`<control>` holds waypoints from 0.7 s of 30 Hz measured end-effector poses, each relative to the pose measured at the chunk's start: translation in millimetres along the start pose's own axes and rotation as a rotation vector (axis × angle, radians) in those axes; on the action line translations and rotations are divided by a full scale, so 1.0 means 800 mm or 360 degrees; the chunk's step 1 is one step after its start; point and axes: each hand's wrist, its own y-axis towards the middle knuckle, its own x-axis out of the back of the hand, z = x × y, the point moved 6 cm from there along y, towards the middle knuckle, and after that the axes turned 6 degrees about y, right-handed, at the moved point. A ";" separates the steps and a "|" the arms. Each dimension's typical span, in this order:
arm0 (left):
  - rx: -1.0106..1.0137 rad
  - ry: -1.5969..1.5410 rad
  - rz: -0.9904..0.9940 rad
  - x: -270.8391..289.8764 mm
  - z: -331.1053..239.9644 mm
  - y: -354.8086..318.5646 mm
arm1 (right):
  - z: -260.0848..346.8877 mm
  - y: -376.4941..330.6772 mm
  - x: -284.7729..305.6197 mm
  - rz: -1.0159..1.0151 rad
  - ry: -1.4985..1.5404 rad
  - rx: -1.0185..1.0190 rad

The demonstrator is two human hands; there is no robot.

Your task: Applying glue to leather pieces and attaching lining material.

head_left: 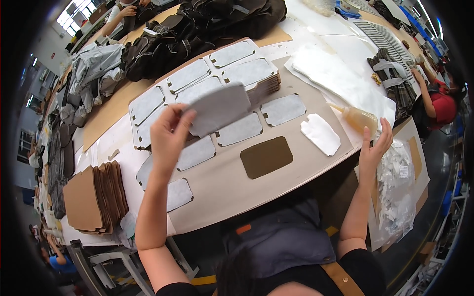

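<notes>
The table (316,28) is lit pretty brightly, the window (79,14) up left is blown out. Detail's washed out on the white sheet (340,81), the lifted grey panel (222,109) is slightly blurred, everything's bent toward the blackened rim.

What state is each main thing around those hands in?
Grey rounded fabric-like panel: raised, tilted.
Left hand: pinching its edge.
Translucent amber plastic bottle: tipped sideways.
Right hand: at bottle, grip unclear.
Dark brown rectangular panel: lying flat.
White irregular cloth-like piece: lying flat.
Brown flat cardboard-like sheets: stacked.

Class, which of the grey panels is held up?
The grey panel pinched in the left hand; the other grey panels lie flat, singly or stacked.
</notes>
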 end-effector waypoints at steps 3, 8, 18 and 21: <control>-0.0013 -0.0136 -0.0133 0.012 0.015 0.072 | -0.063 -0.015 -0.021 0.0008 -0.0064 -0.0185; 0.0090 -0.0230 0.0011 -0.025 0.042 0.185 | -0.109 -0.026 -0.057 0.0314 0.0662 -0.0844; 0.0253 0.0053 0.0380 -0.112 0.080 0.269 | -0.115 -0.025 -0.063 0.0400 0.0622 -0.0991; 0.0174 0.0314 0.0258 -0.117 0.073 0.273 | -0.124 -0.025 -0.066 0.0316 0.0763 -0.0897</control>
